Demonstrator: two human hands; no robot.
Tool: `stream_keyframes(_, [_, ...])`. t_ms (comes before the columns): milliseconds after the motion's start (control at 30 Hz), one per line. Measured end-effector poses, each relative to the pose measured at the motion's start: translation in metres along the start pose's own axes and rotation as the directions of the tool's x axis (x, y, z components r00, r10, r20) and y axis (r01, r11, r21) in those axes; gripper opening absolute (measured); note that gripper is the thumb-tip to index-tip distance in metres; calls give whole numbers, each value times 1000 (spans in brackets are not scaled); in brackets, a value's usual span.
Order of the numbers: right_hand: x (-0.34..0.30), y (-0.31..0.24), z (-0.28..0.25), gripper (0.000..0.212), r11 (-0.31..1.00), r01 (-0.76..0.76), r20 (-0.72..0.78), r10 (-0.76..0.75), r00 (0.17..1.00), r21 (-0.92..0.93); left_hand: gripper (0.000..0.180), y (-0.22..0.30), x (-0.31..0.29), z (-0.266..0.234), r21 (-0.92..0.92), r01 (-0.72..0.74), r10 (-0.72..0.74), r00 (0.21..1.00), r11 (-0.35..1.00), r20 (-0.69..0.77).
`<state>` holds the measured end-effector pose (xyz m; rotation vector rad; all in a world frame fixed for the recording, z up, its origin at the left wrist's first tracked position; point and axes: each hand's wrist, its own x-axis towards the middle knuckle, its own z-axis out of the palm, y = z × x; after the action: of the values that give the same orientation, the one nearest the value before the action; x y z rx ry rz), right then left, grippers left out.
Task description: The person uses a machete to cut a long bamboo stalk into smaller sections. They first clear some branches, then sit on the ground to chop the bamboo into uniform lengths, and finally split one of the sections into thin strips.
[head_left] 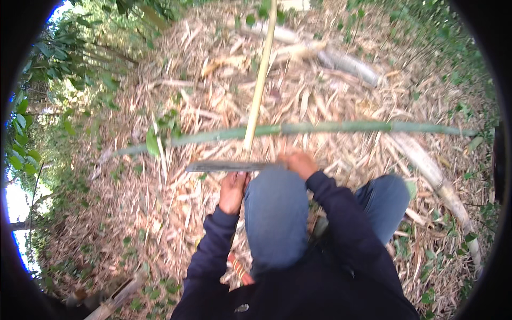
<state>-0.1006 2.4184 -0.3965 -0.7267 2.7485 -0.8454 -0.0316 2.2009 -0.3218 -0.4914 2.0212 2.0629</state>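
Observation:
A long dark blade, a machete (pixel 229 166), lies crosswise just ahead of my raised knee. Its handle end is in my right hand (pixel 300 164), whose fingers are closed round it and partly hidden by the knee. My left hand (pixel 232 193) is just on the near side of the blade, fingers curled in. A pale yellow bamboo strip (pixel 260 80) runs from the far edge down to the blade, in line with those fingers; its near end is hidden. Beyond the blade, a green jointed bamboo pole (pixel 333 127) stretches left to right, and the strip crosses over it.
Dry shavings and split pieces (pixel 176 106) cover the ground. A weathered pole (pixel 349 66) lies at the far side, another (pixel 426 162) curves along the right. Leafy bushes (pixel 58 69) stand on the left. My bent knee (pixel 277 216) rises between my arms.

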Motion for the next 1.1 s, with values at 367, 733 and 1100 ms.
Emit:
stream_keyframes(367, [37, -10, -91, 39, 967, 160, -420, -64, 905, 197, 27, -9, 28, -33, 802, -304, 260, 946, 515, 192])
stream_keyframes(733, [27, 2, -99, 49, 983, -131, 249, 96, 964, 127, 38, 31, -33, -85, 885, -311, 53, 948, 346, 312])
stream_keyframes(1100, [29, 9, -84, 43, 998, -63, 242, 60, 968, 4, 59, 34, -64, -131, 995, -98, -17, 995, -27, 97])
